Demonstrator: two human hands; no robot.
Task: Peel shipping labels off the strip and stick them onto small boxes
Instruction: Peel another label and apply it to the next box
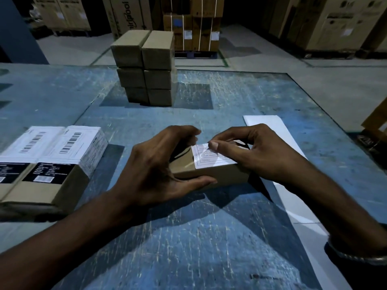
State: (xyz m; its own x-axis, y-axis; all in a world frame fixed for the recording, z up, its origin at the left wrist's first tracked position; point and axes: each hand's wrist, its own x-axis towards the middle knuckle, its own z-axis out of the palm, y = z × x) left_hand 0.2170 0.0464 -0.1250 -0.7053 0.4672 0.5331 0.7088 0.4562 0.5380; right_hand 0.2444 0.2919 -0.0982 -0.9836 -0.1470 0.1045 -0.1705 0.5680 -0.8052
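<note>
At the middle of the blue table (188, 237) both hands meet over one small box (211, 174); the left hand (159, 164) arches over the box's left end, thumb stretched along the near side and fingers curled down over the far edge, gripping it; the right hand (255, 151) comes in from the right with its wrist low, thumb and forefinger pinching the far left corner of a white label (211, 159) that lies on the box's top, the other fingers bent loosely behind; the label's near edge follows the box's near top edge, while the pinched corner looks slightly lifted; a bangle (356, 255) circles the right wrist. Under the right forearm a long white strip (272, 126) runs away across the table. On the left, near the table's edge, sit labelled boxes (52, 155) side by side, barcodes on top; farther back stands a stack of plain boxes (144, 70), two wide and three high; beyond the table, large cartons (192, 24) stand on the warehouse floor.
</note>
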